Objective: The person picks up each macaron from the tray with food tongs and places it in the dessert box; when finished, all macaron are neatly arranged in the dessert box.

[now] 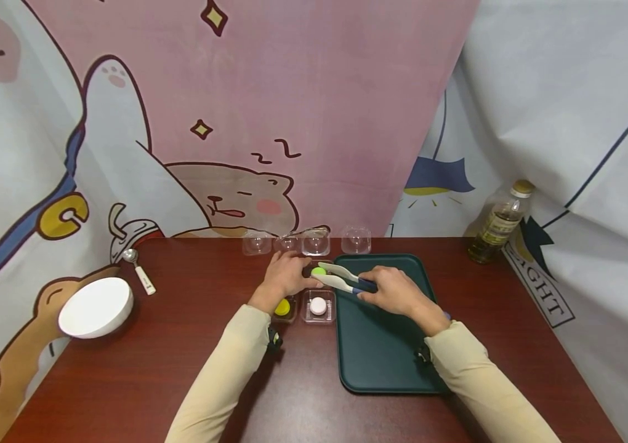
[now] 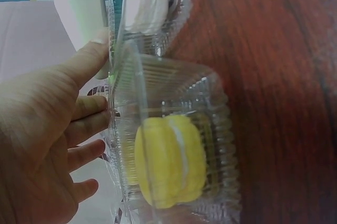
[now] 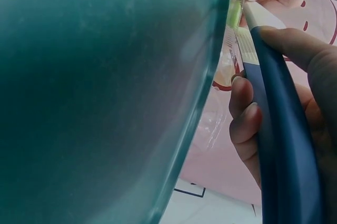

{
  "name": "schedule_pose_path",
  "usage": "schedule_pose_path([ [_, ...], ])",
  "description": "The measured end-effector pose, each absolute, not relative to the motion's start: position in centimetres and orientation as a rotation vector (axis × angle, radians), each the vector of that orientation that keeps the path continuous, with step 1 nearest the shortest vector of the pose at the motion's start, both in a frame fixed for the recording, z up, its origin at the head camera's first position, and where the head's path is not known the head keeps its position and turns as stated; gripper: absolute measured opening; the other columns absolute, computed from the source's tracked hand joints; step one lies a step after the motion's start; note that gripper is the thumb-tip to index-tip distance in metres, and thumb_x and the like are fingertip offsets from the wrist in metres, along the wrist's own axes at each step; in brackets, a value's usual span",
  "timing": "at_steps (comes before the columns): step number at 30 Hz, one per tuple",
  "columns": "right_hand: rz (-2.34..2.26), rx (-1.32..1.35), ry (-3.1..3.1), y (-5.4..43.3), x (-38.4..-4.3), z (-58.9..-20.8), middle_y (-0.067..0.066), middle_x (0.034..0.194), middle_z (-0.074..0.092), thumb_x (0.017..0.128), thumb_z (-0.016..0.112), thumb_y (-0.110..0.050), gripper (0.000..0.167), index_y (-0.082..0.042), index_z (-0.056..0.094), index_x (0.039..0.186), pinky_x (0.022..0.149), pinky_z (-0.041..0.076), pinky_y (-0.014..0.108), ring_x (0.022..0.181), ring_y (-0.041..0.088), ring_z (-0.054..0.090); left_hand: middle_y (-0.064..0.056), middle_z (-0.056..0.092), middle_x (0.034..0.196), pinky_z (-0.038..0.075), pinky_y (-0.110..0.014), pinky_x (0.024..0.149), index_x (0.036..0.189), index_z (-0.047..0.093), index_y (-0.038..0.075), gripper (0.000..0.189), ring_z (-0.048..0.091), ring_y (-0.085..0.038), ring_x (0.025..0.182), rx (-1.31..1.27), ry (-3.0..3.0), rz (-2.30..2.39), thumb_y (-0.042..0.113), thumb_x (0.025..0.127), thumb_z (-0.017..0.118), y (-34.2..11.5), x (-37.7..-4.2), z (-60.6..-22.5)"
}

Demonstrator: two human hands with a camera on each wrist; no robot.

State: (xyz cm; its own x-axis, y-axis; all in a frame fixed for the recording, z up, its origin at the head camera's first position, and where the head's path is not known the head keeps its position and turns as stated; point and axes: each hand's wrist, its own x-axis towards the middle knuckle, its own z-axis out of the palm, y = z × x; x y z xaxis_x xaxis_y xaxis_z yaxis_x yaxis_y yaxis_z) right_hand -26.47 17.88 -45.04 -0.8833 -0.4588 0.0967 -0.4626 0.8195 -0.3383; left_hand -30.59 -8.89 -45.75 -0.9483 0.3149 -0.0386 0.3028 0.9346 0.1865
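Observation:
My left hand (image 1: 287, 275) holds a clear plastic box from its left side, thumb and fingertips at the rim. Inside that box sits a green macaron (image 1: 319, 271), partly covered by the tongs. My right hand (image 1: 394, 292) grips the blue handles of the tongs (image 1: 335, 282) over the tray. Their pale tips stand apart around the green macaron. A white macaron (image 1: 318, 306) lies in another open box just nearer to me. Under my left wrist, a yellow macaron (image 2: 171, 161) rests in its clear box (image 2: 218, 92).
A dark green tray (image 1: 391, 363) lies right of the boxes. Several clear lids, one a domed lid (image 1: 356, 240), line the table's back edge. An oil bottle (image 1: 497, 224) stands back right. At left are a white bowl (image 1: 96, 307) and a scoop (image 1: 139, 272).

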Motion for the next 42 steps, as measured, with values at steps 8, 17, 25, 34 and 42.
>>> schedule_pose_path([
  [8,0.566,0.749,-2.985,17.8,-26.3,-45.0,0.008,0.11,0.073,0.088,0.079,-0.034,0.047,-0.009,0.071,0.128,0.069,0.051,0.034,0.081,0.015,0.062,-0.006,0.065,0.14,0.025,-0.055,0.124,0.143,0.06,0.017,0.074,0.047,-0.028,0.142,0.483,3.025,0.261,0.06,0.085,0.074,-8.9,-30.5,-45.7],
  [17,0.556,0.74,-2.998,17.8,-26.3,-44.9,0.008,0.108,0.073,0.087,0.079,-0.034,0.047,-0.011,0.071,0.127,0.066,0.05,0.033,0.078,0.014,0.061,-0.006,0.065,0.14,0.025,-0.055,0.124,0.143,0.06,0.018,0.074,0.046,-0.028,0.142,0.483,3.023,0.263,0.06,0.085,0.073,-8.9,-30.6,-45.8],
  [25,0.543,0.731,-3.009,17.7,-26.2,-44.8,0.008,0.109,0.073,0.087,0.079,-0.036,0.049,-0.011,0.071,0.128,0.067,0.05,0.033,0.079,0.014,0.06,-0.005,0.064,0.141,0.025,-0.055,0.124,0.144,0.059,0.018,0.073,0.046,-0.027,0.143,0.479,3.016,0.263,0.06,0.085,0.073,-8.9,-30.6,-45.7],
  [34,0.576,0.702,-3.002,18.4,-26.3,-44.8,0.009,0.109,0.072,0.088,0.078,-0.036,0.05,-0.009,0.07,0.129,0.065,0.046,0.029,0.079,0.015,0.057,-0.005,0.063,0.143,0.023,-0.055,0.125,0.145,0.058,0.018,0.076,0.044,-0.027,0.144,0.472,3.012,0.265,0.061,0.085,0.073,-8.9,-30.5,-45.5],
  [42,0.612,0.652,-2.987,20.0,-26.2,-44.2,0.012,0.113,0.072,0.09,0.076,-0.036,0.051,-0.007,0.069,0.131,0.068,0.05,0.032,0.083,0.016,0.06,-0.005,0.061,0.146,0.021,-0.055,0.126,0.146,0.057,0.018,0.076,0.043,-0.027,0.146,0.454,3.004,0.27,0.061,0.085,0.073,-8.9,-30.6,-45.6],
])
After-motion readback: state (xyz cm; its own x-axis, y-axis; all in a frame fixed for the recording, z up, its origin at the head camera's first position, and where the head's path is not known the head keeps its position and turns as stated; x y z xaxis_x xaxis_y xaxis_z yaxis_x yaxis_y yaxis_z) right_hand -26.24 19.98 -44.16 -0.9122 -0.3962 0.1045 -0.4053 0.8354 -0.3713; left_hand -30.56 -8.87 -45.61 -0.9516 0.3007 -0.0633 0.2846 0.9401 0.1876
